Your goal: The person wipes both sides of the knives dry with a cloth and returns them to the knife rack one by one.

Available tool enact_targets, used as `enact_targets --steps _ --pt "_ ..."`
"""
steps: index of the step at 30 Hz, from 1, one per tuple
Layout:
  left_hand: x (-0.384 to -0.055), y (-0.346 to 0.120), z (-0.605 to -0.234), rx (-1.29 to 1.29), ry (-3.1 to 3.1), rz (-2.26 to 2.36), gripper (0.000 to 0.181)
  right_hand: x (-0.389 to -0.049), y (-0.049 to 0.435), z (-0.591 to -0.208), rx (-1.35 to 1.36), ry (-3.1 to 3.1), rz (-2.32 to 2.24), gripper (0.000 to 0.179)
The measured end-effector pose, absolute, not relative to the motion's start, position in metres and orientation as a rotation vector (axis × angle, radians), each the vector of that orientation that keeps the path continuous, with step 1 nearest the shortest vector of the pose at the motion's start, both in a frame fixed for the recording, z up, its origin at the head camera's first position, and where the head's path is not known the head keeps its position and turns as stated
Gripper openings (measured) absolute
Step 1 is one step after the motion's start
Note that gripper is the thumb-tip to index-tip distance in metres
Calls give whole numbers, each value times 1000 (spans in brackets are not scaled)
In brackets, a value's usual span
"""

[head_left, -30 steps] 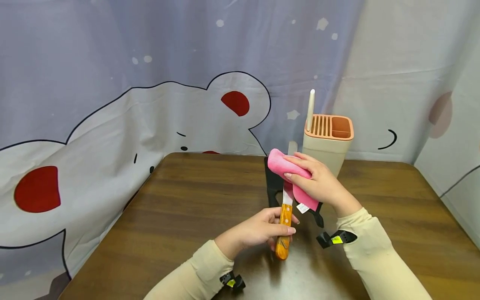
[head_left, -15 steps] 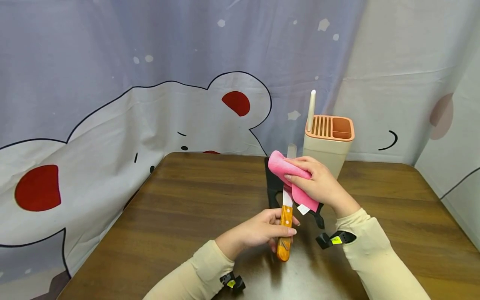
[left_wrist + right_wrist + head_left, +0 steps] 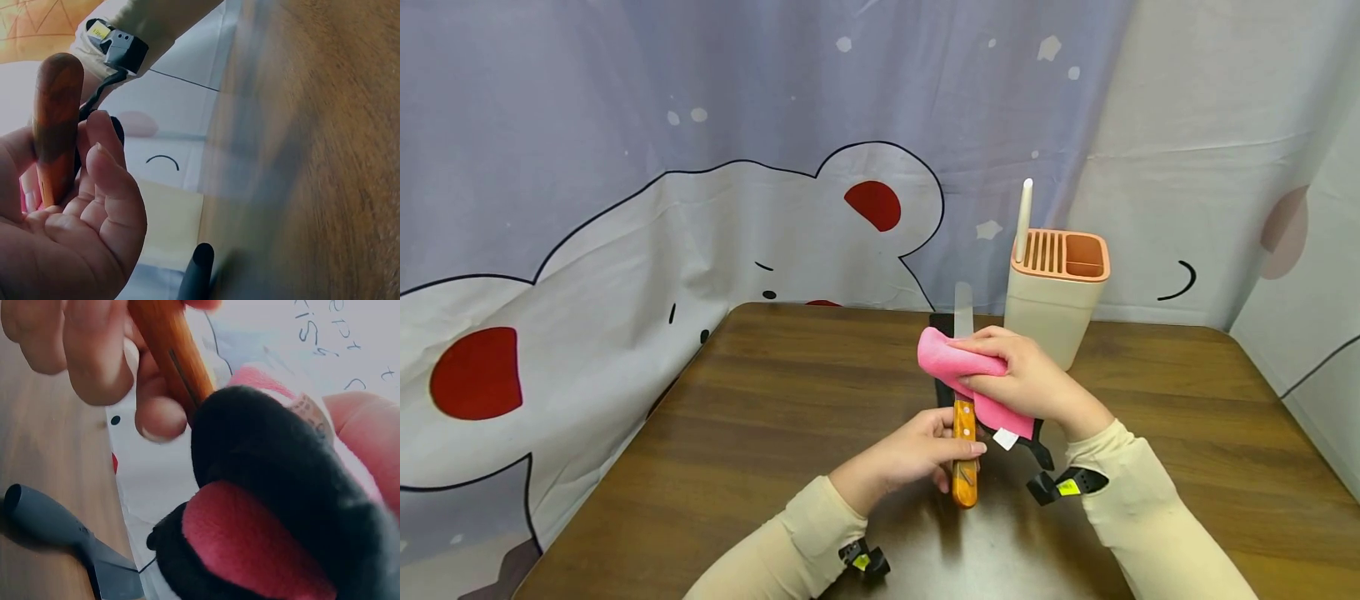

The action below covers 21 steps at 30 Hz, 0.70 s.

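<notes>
Head view, looking down over the counter (image 3: 790, 417): the left hand (image 3: 910, 457) holds a knife (image 3: 964, 425) by its orange, riveted handle, thumb across the top. The right hand (image 3: 1026, 383) grips a folded pink cloth (image 3: 958, 362) laid across the blade, and the pale tip pokes out past its far side. A small white label (image 3: 1005, 438) sticks out of the cloth's lower edge. Beneath and behind sits a black thing (image 3: 943, 393), mostly covered, so I can't make out its whole shape. Just beyond the right hand stands a cream holder (image 3: 1048, 315) with a slotted orange top, a pale stick (image 3: 1023, 221) rising from its left side. A patterned curtain (image 3: 737, 242) hangs behind it all.

Left wrist view: the orange handle stands nearly upright between the thumb and fingers, its rounded end uppermost. A dark handle (image 3: 196, 269) shows near the bottom; the right side is mostly the counter, partly blurred.

Right wrist view: the knife's handle comes in from the top, the left hand's fingers around it. A thick black curved thing (image 3: 269, 444) lies in front of the pink cloth; what it is, I can't tell. At lower left is a dark tool (image 3: 47, 519) with a flat end.
</notes>
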State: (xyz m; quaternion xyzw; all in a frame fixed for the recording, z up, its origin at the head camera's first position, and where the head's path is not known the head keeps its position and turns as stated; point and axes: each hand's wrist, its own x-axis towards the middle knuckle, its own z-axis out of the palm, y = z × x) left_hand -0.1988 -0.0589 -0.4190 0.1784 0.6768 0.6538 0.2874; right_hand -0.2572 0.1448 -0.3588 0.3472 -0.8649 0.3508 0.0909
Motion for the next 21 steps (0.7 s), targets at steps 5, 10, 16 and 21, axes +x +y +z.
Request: enact_targets --steps 5,10,16,21 --pt "-200 -60 -420 454 1808 1769 30 -254 141 -359 1100 -2564 991 42" --pt "-200 -60 -421 454 1809 1765 19 -252 143 -357 1140 -2573 942 42" --pt "-202 -61 -424 473 1836 1722 20 -253 147 -356 1222 -2601 933 46" --pt "-201 -61 -423 469 1849 1700 26 -255 154 -353 1224 -2603 971 46"
